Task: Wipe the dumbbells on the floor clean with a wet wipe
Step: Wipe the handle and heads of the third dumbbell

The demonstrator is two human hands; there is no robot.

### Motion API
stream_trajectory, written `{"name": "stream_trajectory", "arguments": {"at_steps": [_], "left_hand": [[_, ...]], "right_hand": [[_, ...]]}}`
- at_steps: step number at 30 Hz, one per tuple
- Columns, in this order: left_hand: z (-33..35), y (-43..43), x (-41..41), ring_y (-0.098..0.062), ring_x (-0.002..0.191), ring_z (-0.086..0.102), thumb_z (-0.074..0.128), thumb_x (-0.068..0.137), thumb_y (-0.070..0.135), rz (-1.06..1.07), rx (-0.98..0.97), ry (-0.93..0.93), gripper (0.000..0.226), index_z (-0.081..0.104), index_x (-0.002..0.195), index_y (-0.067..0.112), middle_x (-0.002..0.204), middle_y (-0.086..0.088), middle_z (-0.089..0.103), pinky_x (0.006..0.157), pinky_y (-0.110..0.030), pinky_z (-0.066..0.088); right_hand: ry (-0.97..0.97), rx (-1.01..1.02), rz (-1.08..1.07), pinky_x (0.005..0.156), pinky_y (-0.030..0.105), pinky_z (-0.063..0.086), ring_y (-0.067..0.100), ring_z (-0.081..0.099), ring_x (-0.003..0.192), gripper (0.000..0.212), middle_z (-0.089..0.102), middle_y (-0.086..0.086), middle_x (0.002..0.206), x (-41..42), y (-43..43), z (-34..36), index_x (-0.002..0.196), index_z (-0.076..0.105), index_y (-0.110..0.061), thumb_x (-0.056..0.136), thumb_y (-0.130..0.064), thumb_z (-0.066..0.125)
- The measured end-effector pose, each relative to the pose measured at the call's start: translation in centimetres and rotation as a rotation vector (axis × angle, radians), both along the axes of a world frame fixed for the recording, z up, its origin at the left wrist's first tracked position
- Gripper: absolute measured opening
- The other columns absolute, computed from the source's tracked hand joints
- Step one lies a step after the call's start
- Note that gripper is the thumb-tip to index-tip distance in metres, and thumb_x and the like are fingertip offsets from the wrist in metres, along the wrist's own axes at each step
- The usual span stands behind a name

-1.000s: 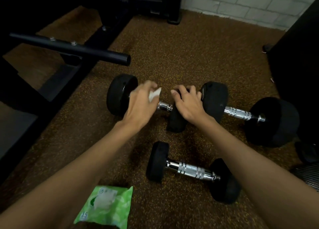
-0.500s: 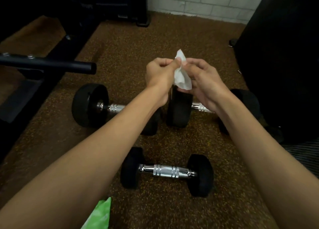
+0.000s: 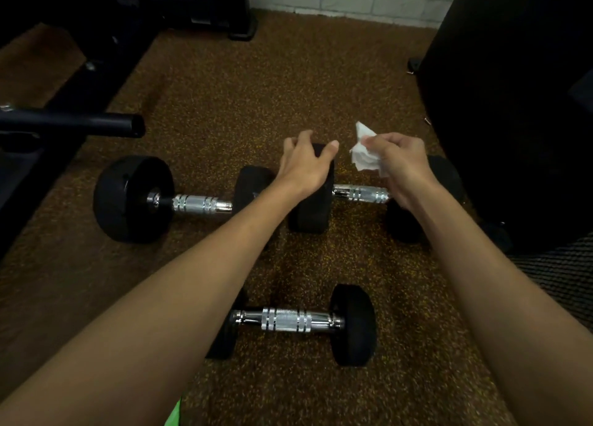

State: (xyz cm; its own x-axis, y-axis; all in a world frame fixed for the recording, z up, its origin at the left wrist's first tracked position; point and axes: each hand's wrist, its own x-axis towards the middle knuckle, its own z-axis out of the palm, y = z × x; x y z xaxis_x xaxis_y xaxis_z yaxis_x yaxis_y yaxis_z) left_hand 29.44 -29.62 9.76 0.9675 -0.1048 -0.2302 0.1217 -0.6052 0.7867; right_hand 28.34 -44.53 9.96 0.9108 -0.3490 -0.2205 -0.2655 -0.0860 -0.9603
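i see three dumbbells on the speckled floor [image 3: 256, 105]: a left dumbbell [image 3: 199, 202] and a right dumbbell [image 3: 359, 193] end to end in the far row, and a near dumbbell [image 3: 285, 321] lying closer to me between the forearms. my left hand [image 3: 305, 165] is over the top of the right dumbbell's left head, fingers [image 3: 298, 138] spread apart with the thumb on the other side; i can't tell how firmly it bears on it. my right hand [image 3: 404, 165] hangs just above that dumbbell's chrome handle, fingers clamped on the crumpled white wipe [image 3: 365, 156], which is clear of the metal. a black bar [image 3: 80, 124] pokes in from the left, and a green pack [image 3: 173, 416] peeks at the bottom edge.
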Motion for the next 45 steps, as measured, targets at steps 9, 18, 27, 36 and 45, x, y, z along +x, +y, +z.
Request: {"name": "stream_trajectory", "arguments": {"at_steps": [9, 18, 27, 36, 45], "left_hand": [[-4.0, -0.7, -0.3, -0.039, 0.136, 0.023, 0.036, 0.097, 0.049, -0.043, 0.107, -0.142, 0.062, 0.016, 0.150, 0.024, 0.154, -0.007, 0.010, 0.110, -0.048, 0.024], [-4.1, -0.6, -0.1, -0.037, 0.137, 0.021, 0.037, 0.097, 0.049, -0.038, 0.075, -0.132, 0.061, 0.017, 0.149, 0.026, 0.153, -0.004, 0.009, 0.111, -0.046, 0.022], [-3.9, -0.6, -0.1, -0.036, 0.136, 0.023, 0.039, 0.096, 0.048, -0.027, 0.063, -0.133, 0.061, 0.019, 0.149, 0.026, 0.152, -0.005, 0.011, 0.111, -0.044, 0.021], [-4.0, -0.6, -0.1, -0.035, 0.137, 0.021, 0.038, 0.096, 0.050, -0.030, 0.052, -0.122, 0.061, 0.018, 0.149, 0.027, 0.153, -0.003, 0.009, 0.111, -0.044, 0.021], [-4.1, -0.6, 0.1, -0.036, 0.136, 0.022, 0.038, 0.096, 0.049, -0.030, 0.060, -0.126, 0.061, 0.018, 0.149, 0.027, 0.153, -0.004, 0.010, 0.111, -0.045, 0.022]], "right_hand": [[0.024, -0.719, 0.317, 0.079, 0.020, 0.040, 0.013, 0.056, 0.106, 0.021, 0.064, 0.002, 0.115, 1.1, -1.7, -2.9, 0.109, 0.070, -0.022, 0.092, -0.015, 0.059], [0.268, -0.970, 0.628, 0.085, 0.027, 0.042, 0.027, 0.056, 0.117, 0.025, 0.061, 0.015, 0.124, 4.2, -1.9, -4.3, 0.117, 0.066, -0.012, 0.094, -0.012, 0.056], [0.176, -0.964, 0.700, 0.082, 0.030, 0.043, 0.028, 0.057, 0.112, 0.020, 0.062, 0.015, 0.116, 5.0, -0.4, -4.7, 0.109, 0.066, -0.012, 0.093, -0.018, 0.056], [0.340, -0.991, 0.711, 0.082, 0.030, 0.045, 0.026, 0.056, 0.108, 0.022, 0.059, 0.015, 0.119, 5.5, -1.5, -4.3, 0.112, 0.066, -0.010, 0.092, -0.015, 0.057], [0.192, -0.947, 0.741, 0.078, 0.028, 0.040, 0.029, 0.058, 0.106, 0.016, 0.061, 0.017, 0.117, 5.1, 0.1, -4.3, 0.103, 0.064, -0.010, 0.092, -0.015, 0.053]]}}
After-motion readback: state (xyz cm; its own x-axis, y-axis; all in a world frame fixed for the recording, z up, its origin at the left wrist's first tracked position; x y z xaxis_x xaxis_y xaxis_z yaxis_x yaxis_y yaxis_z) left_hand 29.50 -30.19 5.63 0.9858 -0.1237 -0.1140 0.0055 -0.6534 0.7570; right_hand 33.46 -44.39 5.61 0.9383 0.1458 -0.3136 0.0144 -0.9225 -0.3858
